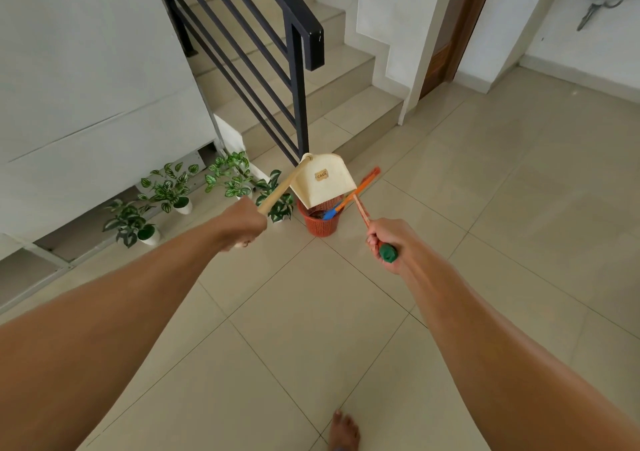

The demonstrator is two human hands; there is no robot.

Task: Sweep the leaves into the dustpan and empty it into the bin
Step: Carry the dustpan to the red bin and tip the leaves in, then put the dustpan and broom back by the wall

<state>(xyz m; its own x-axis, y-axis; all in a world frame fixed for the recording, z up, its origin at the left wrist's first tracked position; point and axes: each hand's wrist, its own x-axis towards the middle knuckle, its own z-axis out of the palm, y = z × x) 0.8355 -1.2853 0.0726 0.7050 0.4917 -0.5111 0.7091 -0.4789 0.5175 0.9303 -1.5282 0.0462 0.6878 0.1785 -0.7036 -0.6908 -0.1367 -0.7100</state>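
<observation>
Clearly, "casa" labels the dustpan (323, 182) tipped over the bin (320, 223).

1. Dustpan (323, 182): cream plastic, long pale wooden handle, small tan label on its back. It was tipped up over the bin with its mouth pointing down into the bin's opening, the back facing the camera. The handle ran down and left.
2. Bin (320, 220): small orange-red mesh basket, upright on the tiled floor at the foot of the stairs. Dark matter showed inside; whether it was leaves could not be told.
3. Broom (360, 192): thin orange stick with a green end cap at the near end. A blue and orange part lay at the bin's rim, just below the dustpan's mouth.
</observation>
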